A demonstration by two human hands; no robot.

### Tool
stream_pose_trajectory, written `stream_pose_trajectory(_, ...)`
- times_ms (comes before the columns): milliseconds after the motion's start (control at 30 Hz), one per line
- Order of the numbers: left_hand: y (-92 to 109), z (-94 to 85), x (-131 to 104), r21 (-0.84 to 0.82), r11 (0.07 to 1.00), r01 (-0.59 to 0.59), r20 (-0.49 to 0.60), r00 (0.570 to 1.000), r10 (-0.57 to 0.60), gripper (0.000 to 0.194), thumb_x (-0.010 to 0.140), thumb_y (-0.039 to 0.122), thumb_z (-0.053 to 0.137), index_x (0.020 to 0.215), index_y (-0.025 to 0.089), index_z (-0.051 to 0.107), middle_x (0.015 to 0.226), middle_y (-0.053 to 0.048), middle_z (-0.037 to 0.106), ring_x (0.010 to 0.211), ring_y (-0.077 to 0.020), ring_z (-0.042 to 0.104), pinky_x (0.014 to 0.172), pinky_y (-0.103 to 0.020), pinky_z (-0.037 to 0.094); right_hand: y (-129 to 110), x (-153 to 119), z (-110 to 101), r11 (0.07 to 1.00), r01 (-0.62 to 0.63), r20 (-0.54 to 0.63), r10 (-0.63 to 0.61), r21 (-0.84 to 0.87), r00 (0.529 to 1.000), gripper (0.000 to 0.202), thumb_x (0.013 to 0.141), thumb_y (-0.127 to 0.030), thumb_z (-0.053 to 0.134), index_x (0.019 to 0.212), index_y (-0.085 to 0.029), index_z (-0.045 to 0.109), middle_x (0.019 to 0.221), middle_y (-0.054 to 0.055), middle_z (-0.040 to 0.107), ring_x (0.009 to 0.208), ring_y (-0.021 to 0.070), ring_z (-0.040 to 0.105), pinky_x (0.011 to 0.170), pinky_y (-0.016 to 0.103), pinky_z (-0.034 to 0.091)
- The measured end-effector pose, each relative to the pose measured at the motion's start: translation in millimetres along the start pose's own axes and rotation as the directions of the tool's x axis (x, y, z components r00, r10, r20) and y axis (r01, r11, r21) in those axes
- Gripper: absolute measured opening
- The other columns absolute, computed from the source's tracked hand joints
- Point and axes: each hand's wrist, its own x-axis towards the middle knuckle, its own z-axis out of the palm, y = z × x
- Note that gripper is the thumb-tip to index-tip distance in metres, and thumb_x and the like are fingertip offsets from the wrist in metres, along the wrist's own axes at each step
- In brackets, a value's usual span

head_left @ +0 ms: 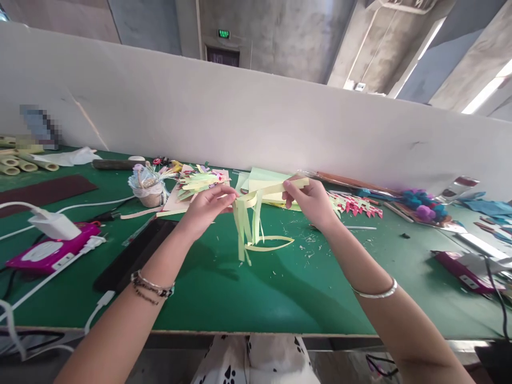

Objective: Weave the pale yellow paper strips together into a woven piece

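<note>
Pale yellow-green paper strips [242, 226] hang in a bundle over the middle of the green table [256, 304]. At their upper left end, my left hand [210, 208] pinches the paper between thumb and fingertips. My right hand [308, 200] grips the right end of a wider pale yellow strip [274, 189], thumb on top, and this strip runs between both hands. A looped yellow strip [274, 245] hangs below, close to the table top. How the strips join near my left fingers is too small to make out.
Cut paper pieces [200, 181] and a small wrapped pot [151, 189] stand behind on the left. Magenta power strips [60, 248] lie at both sides, with white cables at left. Red-and-green zigzag paper [358, 205], blue and purple pompoms [426, 205] and a black mat [136, 256] are there too.
</note>
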Motion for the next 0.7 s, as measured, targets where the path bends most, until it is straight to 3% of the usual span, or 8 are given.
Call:
stream_pose_trajectory(167, 35, -7.5, -2, 0.220, 0.971, -0.090, 0.018, 0.996, 0.088, 0.031, 0.067, 0.046, 0.067, 0.080, 0.018, 0.063, 0.083, 0.000, 0.060, 0.081, -0.0148, 0.057, 0.074, -0.027, 0.048, -13, -4, 0, 0.996, -0.021, -0.025, 0.023, 0.082, 0.999, 0.027, 0.080, -0.038, 0.055, 0.064, -0.016, 0.055, 0.061, 0.000, 0.057, 0.047, 0.0074, 0.053, 0.053, 0.025, 0.042)
stream_pose_trajectory(333, 52, 6.4, -25, 0.299, 0.944, -0.139, 0.134, 0.986, 0.102, 0.027, 0.071, 0.045, 0.063, 0.077, 0.019, 0.064, 0.077, 0.000, 0.061, 0.072, -0.0135, 0.056, 0.064, -0.023, 0.046, -14, -39, -9, 0.966, -0.058, 0.009, 0.057, 0.251, 0.998, 0.033, 0.081, -0.042, 0.055, 0.060, -0.017, 0.056, 0.061, 0.000, 0.057, 0.046, 0.0077, 0.052, 0.051, 0.024, 0.043)
stream_pose_trajectory(500, 28, 23.8, -45, 0.359, 0.933, -0.017, 0.319, 0.942, -0.105, 0.025, 0.077, 0.043, 0.057, 0.081, 0.019, 0.063, 0.071, 0.000, 0.060, 0.065, -0.0121, 0.054, 0.060, -0.022, 0.043, 1, -81, -19, 0.916, -0.277, 0.125, 0.251, 0.290, 0.960, 0.039, 0.079, -0.047, 0.056, 0.055, -0.016, 0.057, 0.057, 0.000, 0.056, 0.044, 0.0077, 0.052, 0.047, 0.022, 0.042)
stream_pose_trajectory(700, -25, 35.7, -40, 0.450, 0.873, 0.189, 0.381, 0.843, -0.379, 0.031, 0.077, 0.048, 0.056, 0.081, 0.018, 0.061, 0.069, 0.001, 0.059, 0.065, -0.0133, 0.056, 0.064, -0.025, 0.043, 50, -99, -18, 0.807, -0.539, 0.163, 0.514, 0.240, 0.842, 0.040, 0.072, -0.052, 0.061, 0.055, -0.016, 0.055, 0.052, -0.001, 0.055, 0.042, 0.0078, 0.048, 0.048, 0.024, 0.041)
